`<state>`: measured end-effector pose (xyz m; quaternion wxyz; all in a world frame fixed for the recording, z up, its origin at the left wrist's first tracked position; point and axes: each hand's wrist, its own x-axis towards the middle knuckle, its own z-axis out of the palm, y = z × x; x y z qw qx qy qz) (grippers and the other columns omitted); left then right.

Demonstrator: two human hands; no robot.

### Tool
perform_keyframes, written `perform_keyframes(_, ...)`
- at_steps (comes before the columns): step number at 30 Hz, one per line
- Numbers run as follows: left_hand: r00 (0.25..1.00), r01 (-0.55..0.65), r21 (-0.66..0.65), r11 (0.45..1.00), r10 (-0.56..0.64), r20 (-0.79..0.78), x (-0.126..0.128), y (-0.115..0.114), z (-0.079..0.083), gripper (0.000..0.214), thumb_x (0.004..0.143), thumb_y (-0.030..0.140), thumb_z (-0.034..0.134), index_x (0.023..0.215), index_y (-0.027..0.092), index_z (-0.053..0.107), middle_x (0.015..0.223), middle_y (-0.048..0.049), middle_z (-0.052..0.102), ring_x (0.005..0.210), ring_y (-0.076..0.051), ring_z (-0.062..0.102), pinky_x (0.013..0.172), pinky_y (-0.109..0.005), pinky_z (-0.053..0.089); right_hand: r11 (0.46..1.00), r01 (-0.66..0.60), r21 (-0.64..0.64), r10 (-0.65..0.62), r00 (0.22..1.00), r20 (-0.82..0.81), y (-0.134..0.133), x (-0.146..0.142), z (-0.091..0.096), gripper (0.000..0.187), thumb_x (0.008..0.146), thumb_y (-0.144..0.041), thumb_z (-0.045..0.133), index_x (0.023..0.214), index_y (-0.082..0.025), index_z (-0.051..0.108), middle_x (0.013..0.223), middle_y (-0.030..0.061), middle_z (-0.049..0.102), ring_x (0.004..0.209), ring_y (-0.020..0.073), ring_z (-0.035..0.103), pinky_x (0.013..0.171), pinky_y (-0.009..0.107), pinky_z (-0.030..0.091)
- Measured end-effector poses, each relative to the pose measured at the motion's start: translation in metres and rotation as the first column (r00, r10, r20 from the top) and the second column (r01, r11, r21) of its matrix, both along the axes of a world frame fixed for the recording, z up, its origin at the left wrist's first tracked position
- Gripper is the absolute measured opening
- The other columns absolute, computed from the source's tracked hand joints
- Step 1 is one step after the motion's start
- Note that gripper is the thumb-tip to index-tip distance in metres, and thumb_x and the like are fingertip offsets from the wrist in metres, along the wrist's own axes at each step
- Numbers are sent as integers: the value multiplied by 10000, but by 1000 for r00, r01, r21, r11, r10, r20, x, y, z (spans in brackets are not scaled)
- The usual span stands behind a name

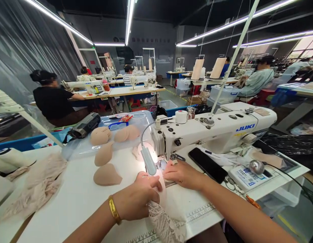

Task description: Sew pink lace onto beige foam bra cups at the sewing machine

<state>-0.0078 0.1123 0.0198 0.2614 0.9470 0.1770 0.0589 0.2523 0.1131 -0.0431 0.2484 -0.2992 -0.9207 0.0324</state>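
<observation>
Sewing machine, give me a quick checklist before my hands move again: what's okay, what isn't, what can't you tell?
1. Lamp lit at the machine: ok, it glows at the needle end.
2. Lace in hand: ok, the left hand holds it and its loose end trails toward the table's near edge.
3. Fingers clear of the needle: cannot tell, the needle can't be made out.
4. Phone well away from the right hand and forearm: not ok, it lies close beside them.
5. Cups apart from the left hand: ok, they lie beyond it.
</observation>
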Motion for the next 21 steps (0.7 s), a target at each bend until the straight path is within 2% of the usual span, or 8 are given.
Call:
perform_keyframes(4,1000,-15,-12,1000,15,19,0,-4,1,126,763,123,735,665,200,720,1076,-49,663,915,-202,642,1016,-400,354,997,38,-66,-39,999,-10,-1,6,1,318,976,-83,539,1105,-290,743,1047,22,775,911,194,626,838,316,424)
perform_keyframes(8,999,-12,-42,999,13,40,2,-1,2,125,764,120,729,667,197,716,1088,-53,678,907,-204,650,1000,-391,358,995,82,-64,-83,996,-16,1,4,1,348,969,-69,507,1109,-277,748,1059,27,779,953,211,618,887,336,436)
perform_keyframes(14,1000,-20,-17,1000,20,-11,4,6,3,119,773,123,712,677,193,713,1092,-57,685,816,-170,642,953,-367,371,987,162,-9,-162,987,10,3,3,1,361,923,-28,505,1068,-250,750,1019,26,777,910,231,588,817,343,442)
perform_keyframes(21,999,-15,-6,1000,16,38,3,12,-4,122,756,104,700,694,209,705,1138,-44,701,1021,-250,666,981,-354,341,985,173,2,-173,985,15,7,3,-1,369,900,-9,487,1055,-240,729,1052,31,762,857,214,580,813,344,451)
